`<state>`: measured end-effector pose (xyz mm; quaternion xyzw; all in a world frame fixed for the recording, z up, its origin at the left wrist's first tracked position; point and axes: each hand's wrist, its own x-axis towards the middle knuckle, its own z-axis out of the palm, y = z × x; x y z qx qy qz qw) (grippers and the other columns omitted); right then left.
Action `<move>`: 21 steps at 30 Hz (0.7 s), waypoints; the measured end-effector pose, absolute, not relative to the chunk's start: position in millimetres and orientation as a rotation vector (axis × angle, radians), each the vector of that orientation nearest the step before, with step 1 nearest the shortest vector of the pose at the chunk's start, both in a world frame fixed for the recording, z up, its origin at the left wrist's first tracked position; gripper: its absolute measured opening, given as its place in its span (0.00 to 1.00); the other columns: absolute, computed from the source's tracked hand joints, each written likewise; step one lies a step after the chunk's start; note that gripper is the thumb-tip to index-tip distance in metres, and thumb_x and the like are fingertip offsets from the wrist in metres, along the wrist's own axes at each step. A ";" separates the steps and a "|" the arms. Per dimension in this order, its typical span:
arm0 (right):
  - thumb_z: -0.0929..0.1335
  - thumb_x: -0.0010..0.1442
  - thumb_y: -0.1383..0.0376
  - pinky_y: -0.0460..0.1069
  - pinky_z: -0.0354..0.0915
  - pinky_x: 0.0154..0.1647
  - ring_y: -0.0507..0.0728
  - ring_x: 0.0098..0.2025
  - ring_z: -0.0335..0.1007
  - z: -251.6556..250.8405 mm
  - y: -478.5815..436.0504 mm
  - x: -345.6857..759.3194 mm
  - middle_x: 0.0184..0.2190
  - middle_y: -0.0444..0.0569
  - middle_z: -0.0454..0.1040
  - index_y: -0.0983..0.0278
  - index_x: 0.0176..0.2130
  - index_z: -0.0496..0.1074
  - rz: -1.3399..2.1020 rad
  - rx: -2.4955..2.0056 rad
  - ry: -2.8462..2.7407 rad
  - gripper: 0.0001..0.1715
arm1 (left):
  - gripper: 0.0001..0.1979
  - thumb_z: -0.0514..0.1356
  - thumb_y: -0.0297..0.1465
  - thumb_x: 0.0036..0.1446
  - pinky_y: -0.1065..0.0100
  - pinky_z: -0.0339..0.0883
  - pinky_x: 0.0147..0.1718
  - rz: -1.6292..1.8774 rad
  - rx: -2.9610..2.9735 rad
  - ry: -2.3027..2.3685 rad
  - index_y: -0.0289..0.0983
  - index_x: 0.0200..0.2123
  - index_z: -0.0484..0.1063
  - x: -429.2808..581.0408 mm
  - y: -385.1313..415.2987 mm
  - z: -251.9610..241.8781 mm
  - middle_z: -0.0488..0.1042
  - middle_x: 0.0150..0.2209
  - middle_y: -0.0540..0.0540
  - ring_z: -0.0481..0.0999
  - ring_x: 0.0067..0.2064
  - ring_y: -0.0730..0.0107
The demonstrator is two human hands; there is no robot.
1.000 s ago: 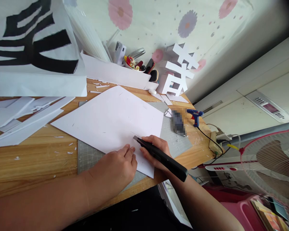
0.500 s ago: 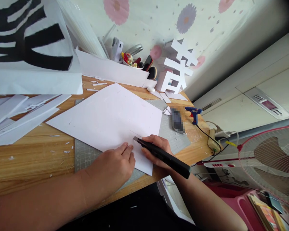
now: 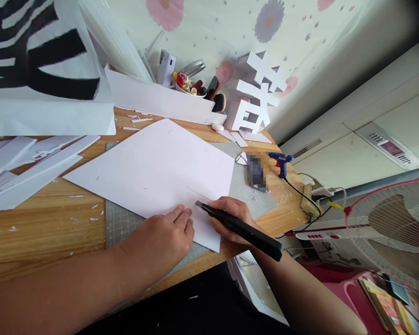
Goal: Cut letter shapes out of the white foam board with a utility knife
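Observation:
A large white sheet (image 3: 157,167) lies over a grey cutting mat (image 3: 122,225) on the wooden table (image 3: 38,242). My left hand (image 3: 164,235) rests on the sheet's near corner, fingers flat and together, pressing it down. My right hand (image 3: 230,216) is closed round a black utility knife (image 3: 244,230), whose blade tip touches the sheet just right of my left fingertips. A thin cut line runs away from the blade across the sheet.
White offcuts (image 3: 28,167) lie at the left. A white cut-out character (image 3: 256,95) stands at the back, beside a holder of pens and tools (image 3: 195,88). A blue glue gun (image 3: 282,162) and its cord lie at the right edge. A red fan (image 3: 391,228) stands beyond.
The knife has slid slightly toward me along the cut line. My left hand stays pressed on the sheet. The camera has shifted a little.

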<state>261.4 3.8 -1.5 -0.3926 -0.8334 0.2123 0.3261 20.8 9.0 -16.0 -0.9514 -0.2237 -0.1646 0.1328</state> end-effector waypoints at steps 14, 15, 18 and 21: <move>0.69 0.62 0.67 0.48 0.73 0.35 0.55 0.34 0.77 3.5 -1.9 270.1 0.35 0.49 0.78 0.60 0.50 0.69 0.421 -0.953 -2.273 0.16 | 0.21 0.53 0.11 0.49 0.60 0.80 0.41 -0.513 -2.738 -0.634 0.28 0.40 0.80 20.0 9.2 -14.2 0.82 0.46 0.31 0.83 0.47 0.53; 0.69 0.62 0.67 0.50 0.75 0.39 0.57 0.38 0.78 3.3 -2.2 271.8 0.36 0.50 0.78 0.59 0.51 0.69 0.403 -0.943 -2.284 0.17 | 0.20 0.53 0.11 0.50 0.60 0.80 0.41 -0.510 -2.744 -0.637 0.28 0.40 0.80 19.5 9.2 -15.4 0.82 0.46 0.31 0.83 0.48 0.53; 0.69 0.62 0.66 0.53 0.77 0.47 0.59 0.43 0.80 3.4 -2.9 276.0 0.37 0.50 0.79 0.59 0.52 0.69 0.342 -0.921 -2.319 0.18 | 0.20 0.53 0.11 0.50 0.60 0.80 0.42 -0.486 -2.778 -0.643 0.28 0.41 0.79 18.1 9.5 -17.9 0.82 0.47 0.31 0.82 0.49 0.52; 0.69 0.62 0.64 0.54 0.77 0.47 0.60 0.44 0.80 5.1 -3.5 278.8 0.37 0.50 0.80 0.59 0.52 0.70 0.308 -0.924 -2.341 0.17 | 0.20 0.53 0.11 0.51 0.59 0.79 0.42 -0.461 -2.799 -0.636 0.28 0.42 0.79 17.5 9.8 -17.8 0.82 0.47 0.32 0.82 0.50 0.52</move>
